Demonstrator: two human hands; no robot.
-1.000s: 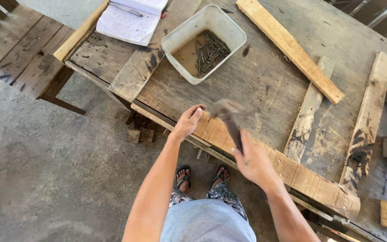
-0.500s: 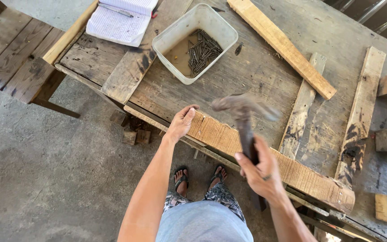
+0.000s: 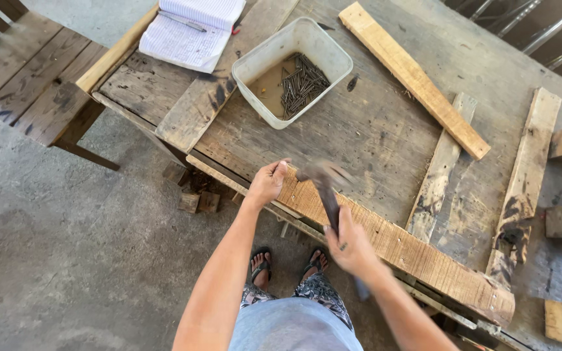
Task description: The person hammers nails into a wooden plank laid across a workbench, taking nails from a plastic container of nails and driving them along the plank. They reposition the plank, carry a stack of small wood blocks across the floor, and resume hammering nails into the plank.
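Lowered since before, the hammer [image 3: 325,188] blurs in the right hand's [image 3: 349,246] grip; left hand [image 3: 268,183] pinches something hidden on the plank [image 3: 417,257].

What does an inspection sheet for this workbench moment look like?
Surface: worn wooden table, stained, bearing loose boards.
Job's things: hammer blurred, head over the near plank along the table's front edge.
Clutter: white tub of nails; open notebook with pen; long pale board; two weathered boards; wood blocks at right.
Hands: left hand rests on the plank's end beside the hammer head; right hand grips the hammer handle.
Cables: nothing seen.
Surroundings: concrete floor, slatted bench at left, wood scraps under the table, sandalled feet.
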